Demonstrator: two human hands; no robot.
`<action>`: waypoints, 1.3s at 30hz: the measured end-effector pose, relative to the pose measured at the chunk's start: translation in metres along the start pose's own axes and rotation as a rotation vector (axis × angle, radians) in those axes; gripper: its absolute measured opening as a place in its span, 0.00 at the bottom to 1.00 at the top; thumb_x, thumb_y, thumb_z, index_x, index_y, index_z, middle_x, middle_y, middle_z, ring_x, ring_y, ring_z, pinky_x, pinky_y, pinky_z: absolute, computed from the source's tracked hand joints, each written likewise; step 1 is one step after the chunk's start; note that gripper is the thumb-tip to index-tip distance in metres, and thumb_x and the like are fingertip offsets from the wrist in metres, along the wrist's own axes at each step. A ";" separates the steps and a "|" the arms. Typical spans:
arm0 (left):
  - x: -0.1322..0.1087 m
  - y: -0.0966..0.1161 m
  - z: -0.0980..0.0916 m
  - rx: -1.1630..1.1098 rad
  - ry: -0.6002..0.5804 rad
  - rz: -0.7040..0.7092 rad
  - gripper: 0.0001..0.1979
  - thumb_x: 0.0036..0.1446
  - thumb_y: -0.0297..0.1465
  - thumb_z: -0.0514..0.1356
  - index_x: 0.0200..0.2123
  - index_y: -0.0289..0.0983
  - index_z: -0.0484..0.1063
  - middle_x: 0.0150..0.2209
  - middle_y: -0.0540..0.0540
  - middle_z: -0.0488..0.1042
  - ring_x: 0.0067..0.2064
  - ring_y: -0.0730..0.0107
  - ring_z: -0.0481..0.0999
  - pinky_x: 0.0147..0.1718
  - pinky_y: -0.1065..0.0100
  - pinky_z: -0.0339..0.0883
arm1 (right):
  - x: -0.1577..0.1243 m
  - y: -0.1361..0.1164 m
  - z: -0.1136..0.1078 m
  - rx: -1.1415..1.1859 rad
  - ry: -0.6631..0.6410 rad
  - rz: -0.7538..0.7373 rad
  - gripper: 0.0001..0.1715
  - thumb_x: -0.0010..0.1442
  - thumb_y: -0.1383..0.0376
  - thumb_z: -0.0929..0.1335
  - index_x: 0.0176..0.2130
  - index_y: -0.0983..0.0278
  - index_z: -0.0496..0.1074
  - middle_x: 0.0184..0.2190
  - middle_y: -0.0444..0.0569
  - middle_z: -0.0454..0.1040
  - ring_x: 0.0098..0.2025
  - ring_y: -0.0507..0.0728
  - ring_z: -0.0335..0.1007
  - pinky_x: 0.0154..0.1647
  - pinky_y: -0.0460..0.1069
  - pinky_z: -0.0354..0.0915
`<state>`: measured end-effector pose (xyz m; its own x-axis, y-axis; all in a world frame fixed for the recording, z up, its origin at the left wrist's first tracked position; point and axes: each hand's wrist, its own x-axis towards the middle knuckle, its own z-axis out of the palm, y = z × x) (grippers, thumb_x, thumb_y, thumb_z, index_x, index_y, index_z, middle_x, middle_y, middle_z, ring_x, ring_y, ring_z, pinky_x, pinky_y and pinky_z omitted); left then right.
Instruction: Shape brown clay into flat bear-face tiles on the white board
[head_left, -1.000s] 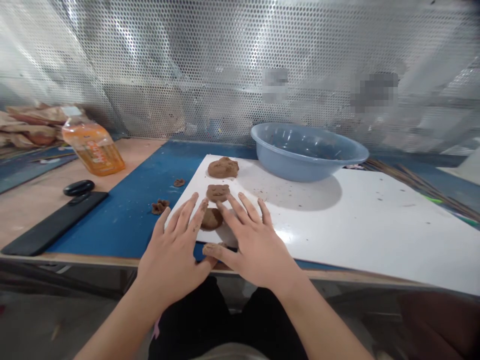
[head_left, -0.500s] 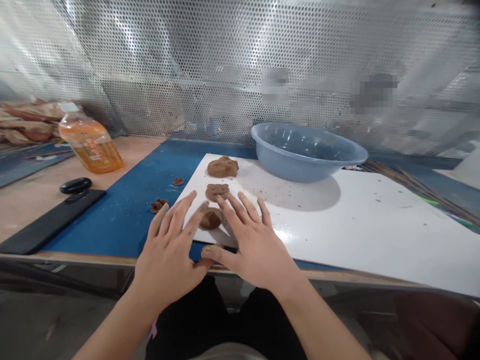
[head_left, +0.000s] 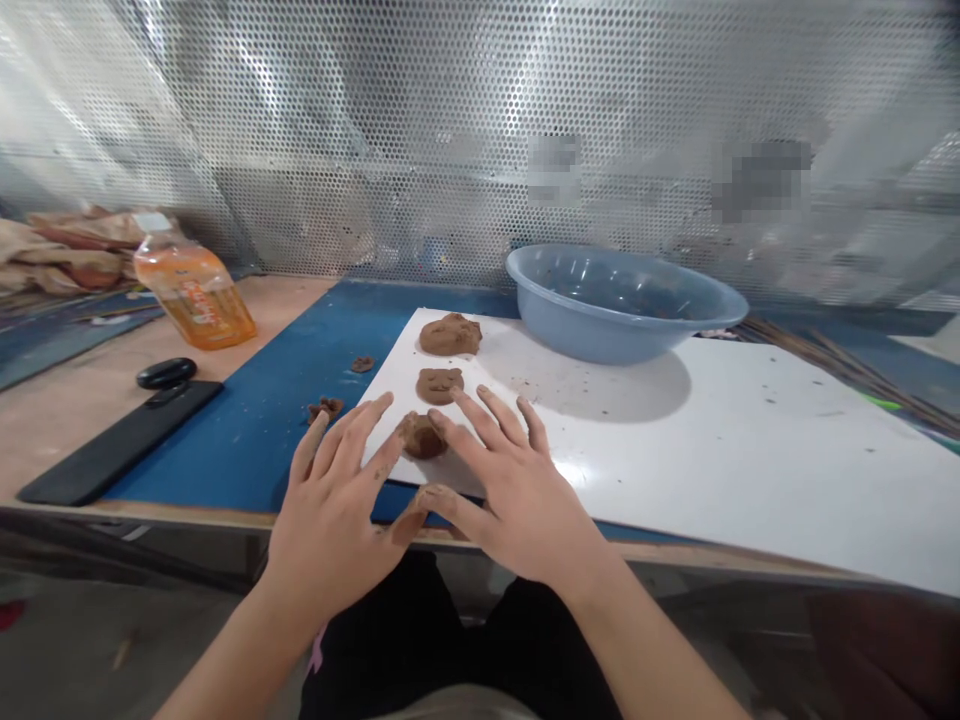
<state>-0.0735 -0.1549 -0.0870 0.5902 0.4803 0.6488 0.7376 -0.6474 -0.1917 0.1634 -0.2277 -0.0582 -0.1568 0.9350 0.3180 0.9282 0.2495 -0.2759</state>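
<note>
A round, flat piece of brown clay (head_left: 425, 438) lies on the white board between my hands. My left hand (head_left: 337, 490) is on its left, fingers spread, with the index fingertip at the upper left rim. On the other side my right hand (head_left: 517, 490) also has its fingers apart, and its index fingertip is at the upper right rim. Both thumbs, smeared with clay, meet or nearly meet in front of the piece. Just beyond sits a clay bear face (head_left: 440, 385) with small ears and pressed features. Behind that rests a larger clay lump (head_left: 450, 335).
The white board (head_left: 720, 450) covers much of the blue mat (head_left: 292, 350). A blue basin (head_left: 622, 310) stands at the back. Clay scraps (head_left: 325, 408) lie at left, near a black phone (head_left: 124, 445), a black oval case (head_left: 166, 373) and an orange bottle (head_left: 199, 295).
My right index fingertip has shifted from near the bear face to the round piece's upper rim. My thumbs have come closer together. The whole view has shifted slightly.
</note>
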 end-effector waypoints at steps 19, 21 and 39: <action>-0.006 0.003 -0.006 0.026 -0.010 -0.033 0.28 0.76 0.43 0.65 0.75 0.47 0.74 0.89 0.40 0.55 0.84 0.43 0.69 0.80 0.33 0.68 | -0.003 -0.002 -0.001 -0.042 0.007 -0.051 0.57 0.80 0.28 0.65 0.88 0.56 0.60 0.92 0.46 0.51 0.94 0.73 0.40 0.93 0.81 0.39; -0.007 0.002 -0.007 0.020 0.007 -0.014 0.26 0.76 0.42 0.66 0.73 0.47 0.75 0.90 0.40 0.52 0.85 0.42 0.68 0.80 0.33 0.68 | -0.003 -0.002 0.000 -0.047 0.007 -0.038 0.57 0.80 0.27 0.64 0.87 0.59 0.63 0.91 0.48 0.51 0.94 0.74 0.40 0.93 0.82 0.39; -0.008 0.002 -0.008 -0.033 0.018 0.015 0.19 0.77 0.39 0.64 0.67 0.50 0.79 0.87 0.47 0.63 0.82 0.52 0.72 0.84 0.42 0.55 | -0.004 -0.004 0.000 -0.073 0.030 -0.030 0.51 0.79 0.28 0.66 0.82 0.56 0.72 0.91 0.47 0.50 0.93 0.76 0.42 0.92 0.83 0.43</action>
<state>-0.0793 -0.1649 -0.0869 0.5954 0.4598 0.6588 0.7171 -0.6740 -0.1777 0.1609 -0.2326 -0.0583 -0.1755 0.9192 0.3526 0.9456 0.2570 -0.1994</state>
